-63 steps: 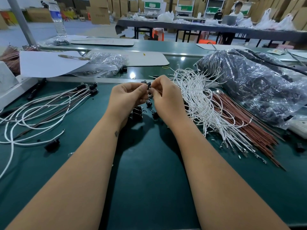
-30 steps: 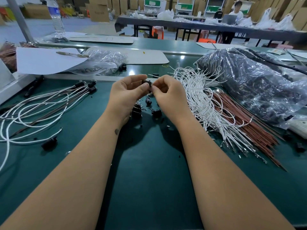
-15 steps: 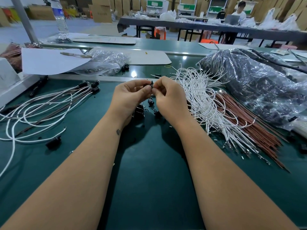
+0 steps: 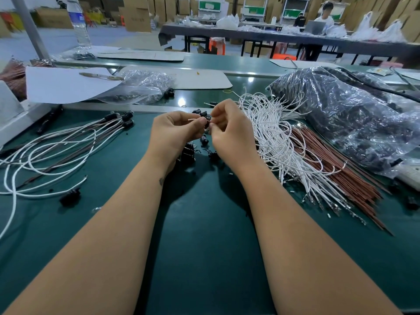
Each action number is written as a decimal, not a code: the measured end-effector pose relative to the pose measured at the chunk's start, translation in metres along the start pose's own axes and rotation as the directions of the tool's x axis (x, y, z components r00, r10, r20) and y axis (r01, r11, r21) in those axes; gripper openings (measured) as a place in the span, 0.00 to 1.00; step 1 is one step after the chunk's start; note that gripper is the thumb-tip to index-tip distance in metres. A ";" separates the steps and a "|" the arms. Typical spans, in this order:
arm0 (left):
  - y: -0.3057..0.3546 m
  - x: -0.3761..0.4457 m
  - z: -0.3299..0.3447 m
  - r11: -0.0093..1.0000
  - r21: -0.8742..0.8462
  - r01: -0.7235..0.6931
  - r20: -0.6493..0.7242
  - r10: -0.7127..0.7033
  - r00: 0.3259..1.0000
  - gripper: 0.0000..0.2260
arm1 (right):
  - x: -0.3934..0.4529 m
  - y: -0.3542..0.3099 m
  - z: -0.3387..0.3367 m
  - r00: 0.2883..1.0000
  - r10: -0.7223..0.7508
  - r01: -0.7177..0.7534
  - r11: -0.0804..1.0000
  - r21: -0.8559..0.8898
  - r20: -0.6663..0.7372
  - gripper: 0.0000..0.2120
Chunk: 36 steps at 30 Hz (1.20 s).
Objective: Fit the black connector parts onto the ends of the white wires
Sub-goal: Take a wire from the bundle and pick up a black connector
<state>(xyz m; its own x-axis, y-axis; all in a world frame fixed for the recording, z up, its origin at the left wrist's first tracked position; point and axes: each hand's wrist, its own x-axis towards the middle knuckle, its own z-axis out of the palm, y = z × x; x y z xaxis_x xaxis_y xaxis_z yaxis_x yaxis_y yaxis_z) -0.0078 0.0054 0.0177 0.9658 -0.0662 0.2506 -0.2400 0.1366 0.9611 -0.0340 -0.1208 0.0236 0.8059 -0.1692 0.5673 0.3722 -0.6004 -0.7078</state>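
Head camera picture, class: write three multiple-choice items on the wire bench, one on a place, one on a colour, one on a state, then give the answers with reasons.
1. Where does the loose bundle of white wires lie?
A. right of the hands
B. under the paper sheet
C. on the floor

2. What colour are the wires lying beside the white bundle?
A. yellow
B. reddish brown
C. blue

3. What is the left hand doing?
A. lying flat on the mat
B. pinching a small black connector
C. holding the bottle

Answers: 1 A, the bundle spreads beside the right hand; 2 B, they fan out reddish brown; 3 B, both hands meet at the connector.
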 end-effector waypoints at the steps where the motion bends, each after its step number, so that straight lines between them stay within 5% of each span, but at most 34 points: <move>1: 0.000 0.000 0.000 1.000 -0.005 -0.003 0.003 0.003 1.000 0.01 | 0.000 0.000 0.001 1.000 -0.008 0.009 1.000 -0.020 0.002 0.09; 5: 0.000 0.001 0.000 1.000 -0.009 -0.020 -0.008 0.020 1.000 0.05 | 0.001 -0.001 0.003 0.998 -0.034 0.037 0.997 -0.062 0.047 0.09; 10: -0.003 0.003 -0.003 0.959 0.262 -0.111 -0.055 0.129 0.990 0.08 | 0.002 0.003 -0.001 0.989 -0.044 0.084 0.954 -0.288 0.140 0.08; 15: -0.003 0.017 -0.021 0.859 0.512 0.003 -0.413 0.244 0.878 0.10 | 0.005 0.010 -0.012 0.996 -0.076 0.041 0.869 -0.493 -0.051 0.08; 18: -0.003 0.017 -0.028 0.784 0.610 0.111 -0.504 0.277 0.818 0.09 | 0.005 0.012 -0.014 0.992 -0.099 0.034 0.811 -0.584 -0.079 0.07; 20: -0.002 0.011 -0.023 0.645 0.757 0.109 -0.439 0.378 0.815 0.09 | 0.004 0.012 -0.012 0.992 -0.116 0.058 0.797 -0.602 -0.058 0.07; 25: 0.001 -0.001 0.000 0.361 0.846 -0.391 0.121 0.585 0.802 0.15 | 0.002 0.004 -0.006 0.976 -0.216 0.186 0.820 -0.542 0.007 0.08; 28: 0.000 -0.001 0.001 0.319 0.823 -0.470 0.212 0.595 0.775 0.11 | 0.001 0.001 -0.003 0.965 -0.259 0.232 0.776 -0.587 0.039 0.09; 31: 0.000 0.006 -0.011 0.340 0.872 -0.353 0.097 0.586 0.804 0.10 | 0.003 0.004 -0.005 0.970 -0.240 0.152 0.734 -0.662 -0.042 0.10; 36: -0.003 0.012 -0.039 0.426 0.896 0.125 -0.308 0.394 0.866 0.13 | 0.005 0.011 -0.015 0.964 -0.133 -0.050 0.758 -0.650 -0.230 0.07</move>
<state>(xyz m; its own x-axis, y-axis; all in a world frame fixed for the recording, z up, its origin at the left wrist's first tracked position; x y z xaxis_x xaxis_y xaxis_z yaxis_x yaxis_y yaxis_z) 0.0079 0.0424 0.0135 0.7716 0.3014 0.5602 -0.0690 -0.8358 0.5447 -0.0331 -0.1398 0.0249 0.6216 -0.2625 0.7381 -0.0573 -0.9549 -0.2914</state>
